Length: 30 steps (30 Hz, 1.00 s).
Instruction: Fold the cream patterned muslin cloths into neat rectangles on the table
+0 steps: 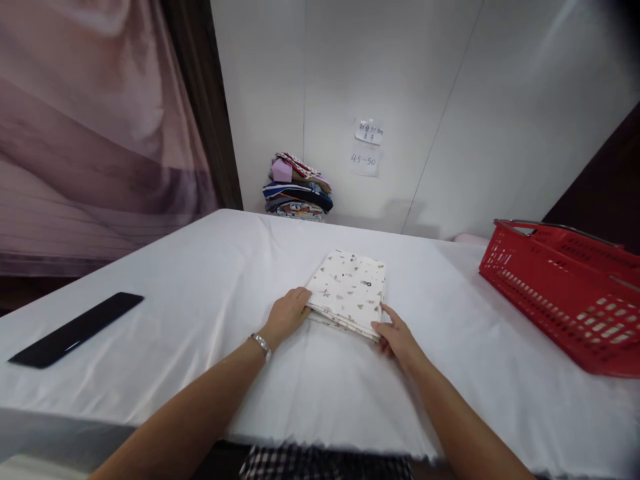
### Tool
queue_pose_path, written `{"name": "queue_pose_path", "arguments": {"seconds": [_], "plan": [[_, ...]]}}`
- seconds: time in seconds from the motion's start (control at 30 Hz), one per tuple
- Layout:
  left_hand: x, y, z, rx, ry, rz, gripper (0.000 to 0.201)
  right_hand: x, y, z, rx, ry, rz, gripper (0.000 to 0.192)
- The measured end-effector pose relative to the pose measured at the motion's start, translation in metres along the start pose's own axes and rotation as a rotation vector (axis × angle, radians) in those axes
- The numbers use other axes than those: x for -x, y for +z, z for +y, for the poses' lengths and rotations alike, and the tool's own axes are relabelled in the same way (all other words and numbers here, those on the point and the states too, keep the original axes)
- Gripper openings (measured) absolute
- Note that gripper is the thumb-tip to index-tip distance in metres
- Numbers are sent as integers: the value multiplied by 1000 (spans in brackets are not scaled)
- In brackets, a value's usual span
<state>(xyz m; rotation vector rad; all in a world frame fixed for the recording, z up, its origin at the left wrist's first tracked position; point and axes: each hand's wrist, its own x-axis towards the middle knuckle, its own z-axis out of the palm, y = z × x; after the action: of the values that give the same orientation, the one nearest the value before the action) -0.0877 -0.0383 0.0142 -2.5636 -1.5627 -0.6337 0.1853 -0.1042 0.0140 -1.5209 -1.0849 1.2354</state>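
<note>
A white cloth with a small scattered print [349, 283] lies folded into a thick, flat rectangle on the white-covered table. At its near left corner, my left hand [287, 313] has its fingers closed on the edge; a silver bracelet circles that wrist. My right hand [397, 337] pinches the near right corner, its thumb on top and other fingers beneath. The folded layers show along the near edge between both hands. What kind of textile it is, I cannot tell.
A red plastic basket [565, 293] stands on the right of the table [200, 267]. A flat black object [77, 329] lies on the left. Folded clothes are stacked [299, 190] by the back wall, beside paper notes [367, 147]. A pinkish curtain [95, 147] hangs left.
</note>
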Motion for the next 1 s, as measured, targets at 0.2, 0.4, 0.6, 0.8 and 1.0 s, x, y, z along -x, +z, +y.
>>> {"name": "queue_pose_path", "arguments": {"seconds": [0.2, 0.4, 0.6, 0.8, 1.0], "plan": [[0, -1, 2, 15, -120, -89, 24, 5, 9, 4, 153, -68, 18, 72], [2, -6, 2, -7, -102, -97, 29, 6, 11, 6, 532, -154, 43, 69], [-4, -14, 29, 108, 161, 28, 43, 11, 2, -8, 818, -134, -2, 67], [-20, 4, 50, 20, 258, -17, 52, 1, 15, -42, 977, -625, 140, 57], [-16, 23, 45, -39, 199, -69, 55, -34, 32, -32, 1121, -495, -175, 68]]}}
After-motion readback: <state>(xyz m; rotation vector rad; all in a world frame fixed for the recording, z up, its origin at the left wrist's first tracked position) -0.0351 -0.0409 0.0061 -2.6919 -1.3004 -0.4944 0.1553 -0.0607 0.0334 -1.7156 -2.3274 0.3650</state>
